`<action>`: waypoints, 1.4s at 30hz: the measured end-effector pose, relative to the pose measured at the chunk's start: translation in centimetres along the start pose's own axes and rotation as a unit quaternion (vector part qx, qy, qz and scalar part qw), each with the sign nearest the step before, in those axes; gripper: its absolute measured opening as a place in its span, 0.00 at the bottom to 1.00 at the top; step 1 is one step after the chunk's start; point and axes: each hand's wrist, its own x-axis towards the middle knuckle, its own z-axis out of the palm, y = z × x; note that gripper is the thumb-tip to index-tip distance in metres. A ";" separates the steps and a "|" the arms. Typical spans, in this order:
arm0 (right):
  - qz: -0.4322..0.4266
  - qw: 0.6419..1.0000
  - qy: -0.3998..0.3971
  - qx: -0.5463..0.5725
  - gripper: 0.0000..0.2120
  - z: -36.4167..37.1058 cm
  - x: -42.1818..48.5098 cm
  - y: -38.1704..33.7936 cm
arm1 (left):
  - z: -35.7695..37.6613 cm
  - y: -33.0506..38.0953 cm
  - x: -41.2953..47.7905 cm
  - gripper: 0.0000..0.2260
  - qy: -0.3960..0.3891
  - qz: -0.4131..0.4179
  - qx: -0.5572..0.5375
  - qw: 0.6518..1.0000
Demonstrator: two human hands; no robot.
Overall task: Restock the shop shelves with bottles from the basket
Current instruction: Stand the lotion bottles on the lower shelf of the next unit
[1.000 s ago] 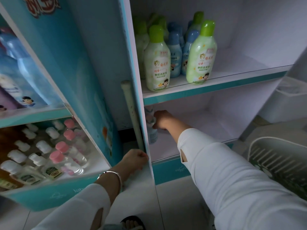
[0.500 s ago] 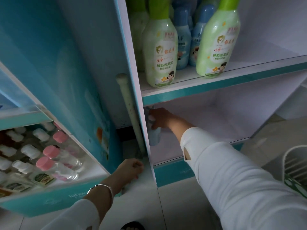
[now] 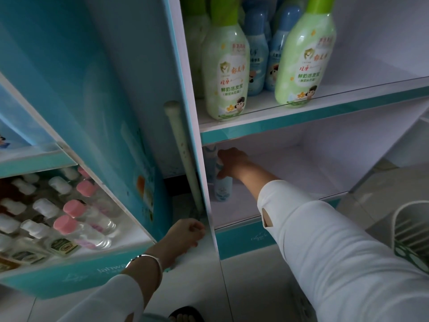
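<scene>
Bottom centre of the frame: a sandalled foot [image 3: 185, 316] on the tiled floor. Above it, the left hand [image 3: 185, 235], bracelet [image 3: 148, 259] at the wrist, is curled into a fist with nothing visible in it, knuckles against the foot of the upright panel [image 3: 204, 182]. Lower right edge: the white basket [image 3: 404, 219] on the floor, contents not visible. Left side: a neighbouring shelf holds pink-capped bottles [image 3: 76, 208] and white-capped ones.

Centre: the right hand [image 3: 232, 162] reaches into the lower shelf [image 3: 290, 177], fingers wrapped round the top of a pale blue bottle [image 3: 223, 189]. The bottle stands upright at the shelf's left end, just beside the panel; a second blue bottle [image 3: 210, 159] stands behind it. A pale pole [image 3: 183, 154] leans outside the panel.

Top: the upper shelf [image 3: 301, 117] carries two green bottles [image 3: 226, 73] in front and blue-capped bottles [image 3: 256, 54] behind.
</scene>
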 end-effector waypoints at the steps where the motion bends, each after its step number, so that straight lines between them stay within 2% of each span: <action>1: -0.002 1.000 0.004 0.002 0.26 0.0 0.1 -0.1 | 0.0 0.0 0.0 0.04 0.002 -0.001 -0.002 1.000; 13: -0.025 0.999 0.011 0.017 0.30 1.1 0.8 -0.5 | -0.1 0.2 0.1 0.03 0.011 -0.013 -0.010 1.000; 18: -0.012 0.998 -0.023 0.055 0.38 0.2 0.3 -0.6 | -0.7 0.2 -1.1 0.03 0.000 -0.008 0.017 1.000; 24: 0.027 0.999 0.018 -0.007 0.24 -2.5 -4.1 -1.9 | -3.2 1.0 -5.4 0.11 0.043 0.012 0.031 0.999; 27: 0.027 0.999 -0.015 -0.038 0.16 -3.6 -8.0 -3.5 | -4.2 2.0 -8.6 0.12 0.066 0.034 0.025 0.997; 31: -0.017 0.995 -0.092 -0.043 0.08 -4.7 -14.0 -7.7 | -5.4 3.0 -13.5 0.10 0.102 0.062 0.005 0.993; 37: -0.118 0.984 -0.129 -0.042 0.13 -6.1 -20.0 -19.6 | -11.0 0.4 -21.9 0.08 0.215 0.082 0.009 0.973; 42: -0.224 0.966 -0.109 -0.073 0.13 -5.2 -20.9 -31.0 | -16.8 -6.0 -27.9 0.09 0.299 0.051 0.007 0.953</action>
